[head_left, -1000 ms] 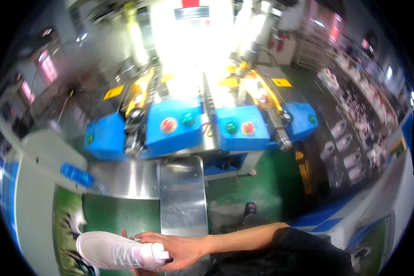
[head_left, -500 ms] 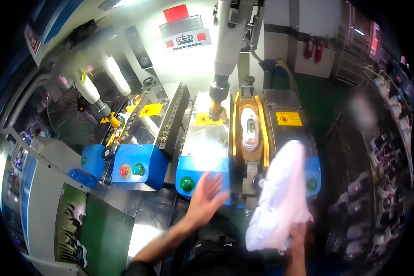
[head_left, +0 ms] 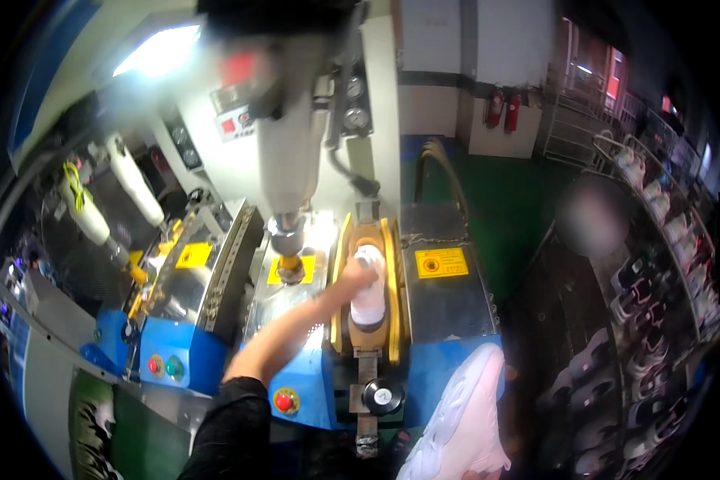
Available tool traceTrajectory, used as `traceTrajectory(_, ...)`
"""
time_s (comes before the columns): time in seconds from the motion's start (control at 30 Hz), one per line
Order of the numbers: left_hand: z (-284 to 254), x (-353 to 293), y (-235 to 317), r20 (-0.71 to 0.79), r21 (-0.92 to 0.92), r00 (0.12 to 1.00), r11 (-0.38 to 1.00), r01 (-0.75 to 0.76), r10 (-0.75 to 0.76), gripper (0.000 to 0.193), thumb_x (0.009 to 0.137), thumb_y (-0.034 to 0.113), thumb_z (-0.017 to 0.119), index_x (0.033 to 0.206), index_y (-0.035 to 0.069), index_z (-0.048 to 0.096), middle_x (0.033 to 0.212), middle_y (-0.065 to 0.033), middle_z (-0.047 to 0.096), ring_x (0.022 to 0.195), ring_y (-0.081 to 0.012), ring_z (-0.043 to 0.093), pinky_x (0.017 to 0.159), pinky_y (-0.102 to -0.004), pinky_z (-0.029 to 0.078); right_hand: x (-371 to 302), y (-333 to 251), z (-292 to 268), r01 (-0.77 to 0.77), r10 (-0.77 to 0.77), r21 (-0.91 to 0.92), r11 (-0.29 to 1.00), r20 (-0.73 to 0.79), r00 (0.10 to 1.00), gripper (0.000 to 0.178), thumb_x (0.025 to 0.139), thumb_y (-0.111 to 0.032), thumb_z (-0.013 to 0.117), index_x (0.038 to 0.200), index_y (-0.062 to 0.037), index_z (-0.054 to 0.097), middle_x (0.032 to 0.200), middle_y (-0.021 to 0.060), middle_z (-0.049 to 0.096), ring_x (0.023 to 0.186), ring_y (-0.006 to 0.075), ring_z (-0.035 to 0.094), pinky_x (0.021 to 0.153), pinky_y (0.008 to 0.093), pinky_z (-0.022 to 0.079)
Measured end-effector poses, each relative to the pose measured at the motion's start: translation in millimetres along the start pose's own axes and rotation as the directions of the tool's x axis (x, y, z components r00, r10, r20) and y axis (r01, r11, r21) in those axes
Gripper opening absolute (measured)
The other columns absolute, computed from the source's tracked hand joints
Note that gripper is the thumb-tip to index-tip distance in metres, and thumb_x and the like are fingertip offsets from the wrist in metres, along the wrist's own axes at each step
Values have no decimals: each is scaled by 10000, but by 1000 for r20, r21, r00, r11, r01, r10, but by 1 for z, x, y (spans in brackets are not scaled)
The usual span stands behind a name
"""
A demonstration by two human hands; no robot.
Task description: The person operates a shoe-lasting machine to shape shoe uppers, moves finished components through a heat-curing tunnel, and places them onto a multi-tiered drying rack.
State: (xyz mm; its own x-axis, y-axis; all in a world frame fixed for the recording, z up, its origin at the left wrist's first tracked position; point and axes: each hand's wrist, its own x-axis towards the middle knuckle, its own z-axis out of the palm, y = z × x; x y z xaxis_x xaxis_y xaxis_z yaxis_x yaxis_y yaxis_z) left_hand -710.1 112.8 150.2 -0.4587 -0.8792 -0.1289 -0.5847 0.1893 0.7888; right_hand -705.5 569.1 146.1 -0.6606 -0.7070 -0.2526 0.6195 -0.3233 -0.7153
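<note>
While the left hand (head_left: 360, 278) is curled over the opening of a white shoe (head_left: 368, 306), that shoe is seated lengthwise in the cradle (head_left: 368, 341), between two yellow side bars (head_left: 391, 304); whether it is gripped cannot be told. To the near right of the cradle, a pale shoe (head_left: 464, 412) is held up in the grasp of the right hand (head_left: 482, 475), which is mostly hidden. Just off the cradle's near end, a round black knob (head_left: 384, 397) is mounted. Left of the cradle, a cylinder (head_left: 284, 172) is hung above a metal plate (head_left: 268, 304); to its near left, a red button (head_left: 285, 402) is set in a blue housing (head_left: 316, 384). Right of the cradle, a yellow label (head_left: 442, 263) is fixed. Farther right, many shoes (head_left: 612, 384) are lined up, and beyond the cradle red fire extinguishers (head_left: 512, 114) are seen.
</note>
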Motion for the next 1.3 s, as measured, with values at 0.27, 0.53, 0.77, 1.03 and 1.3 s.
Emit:
traceTrajectory(0.27, -160, -243, -25, 391, -738, 920, 599, 310, 5, 658, 681, 146, 775, 1240, -36, 480, 1094, -99, 606, 968, -165, 593, 843, -316, 476, 58, -10, 94, -74, 98, -173, 982, 137, 986, 531, 918, -210, 557, 1361, 6, 358, 1297, 168, 491, 1182, 282, 511, 984, 432, 435)
traceTrajectory(0.53, -173, -456, -122, -191, -928, 949, 363, -90, -252, 627, 810, 191, 616, 1339, -29, 362, 1268, -180, 489, 1127, -245, 507, 956, -381, 410, 362, -9, 233, -168, 430, -821, 546, 102, 897, 446, 941, -203, 533, 1318, -11, 392, 1156, 161, 587, 997, 271, 617, 835, 417, 517)
traceTrajectory(0.77, -148, -593, -259, -224, -622, 779, 701, 349, -586, 352, 946, 182, 413, 1230, -9, 496, 1154, -167, 584, 1080, -277, 545, 945, -432, 418, 359, 40, 279, 281, -25, -944, -173, 289, 957, 509, 782, -369, 653, 1031, 70, 590, 1032, 261, 624, 962, 366, 622, 831, 425, 500)
traceTrajectory(1.03, -164, -509, -235, 54, -846, 613, 290, 447, -788, 365, 947, 187, 402, 1252, 9, 491, 1195, -130, 579, 1113, -251, 536, 974, -414, 400, 310, 108, 281, 321, -293, -914, -249, 387, 874, 582, 790, -215, 668, 1220, 77, 408, 1093, 258, 550, 973, 392, 591, 809, 457, 494)
traceTrajectory(1.3, -207, -500, -250, 137, -177, 990, 983, 51, -27, 376, 967, 211, 371, 1284, 33, 468, 1258, -99, 547, 1111, -232, 538, 969, -392, 415, 304, 104, 258, 335, -376, -934, -128, 358, 855, 671, 786, -257, 656, 1314, 48, 377, 1190, 259, 531, 1082, 417, 529, 897, 452, 446)
